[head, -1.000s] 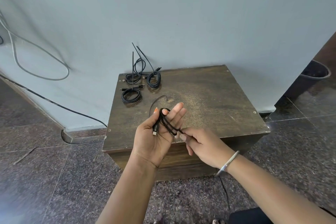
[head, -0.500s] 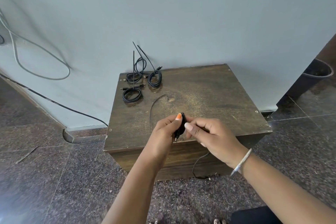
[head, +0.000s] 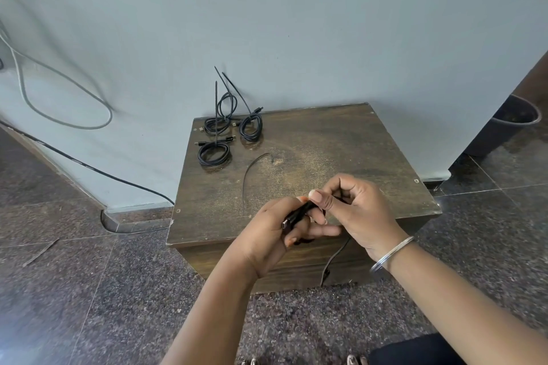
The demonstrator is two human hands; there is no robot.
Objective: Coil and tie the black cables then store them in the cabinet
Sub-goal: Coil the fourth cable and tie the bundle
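Fingers hide most of the black cable (head: 299,212); only its connector end and a hanging strand show. Left hand (head: 275,241) and right hand (head: 353,210) both grip it above the cabinet (head: 341,145) front edge.

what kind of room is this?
Probably a plain indoor room or corridor corner, not a workshop: polished granite floor tiles, a bare painted wall, and a low wooden cabinet used as the work surface.

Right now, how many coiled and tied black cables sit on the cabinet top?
3, all at the far left corner: one nearest, one behind it by the wall, one to their right. None seems hidden.
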